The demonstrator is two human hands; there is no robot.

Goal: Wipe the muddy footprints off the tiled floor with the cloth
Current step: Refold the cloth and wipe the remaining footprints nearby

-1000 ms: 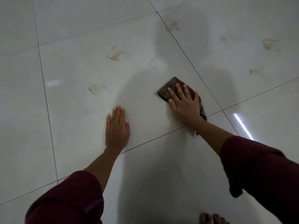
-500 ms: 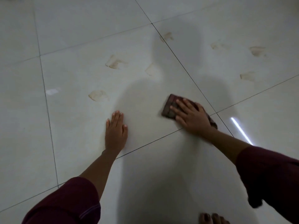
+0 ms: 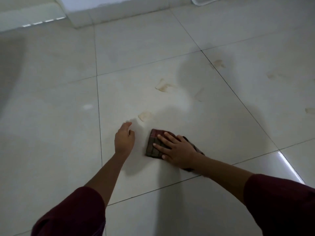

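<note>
The folded cloth (image 3: 154, 146) is pressed flat to the tiled floor (image 3: 221, 133) under the spread fingers of the right hand (image 3: 177, 150); nothing is held by the loosely curled left hand (image 3: 124, 140). The nearest footprint (image 3: 145, 116) could be smeared rather than lifted if the soiled cloth is dragged across it, and farther marks (image 3: 163, 86) missed.

Cloth (image 3: 154, 147): dark maroon-brown, checked with thin pale lines, under the right grip (image 3: 177, 150). Tiled floor (image 3: 170, 40): glossy off-white, dark grout lines. Footprints (image 3: 145, 116): tan-brown smears, beyond both grips. Sleeves (image 3: 73, 213): deep maroon. Wall base (image 3: 102, 7): white.
</note>
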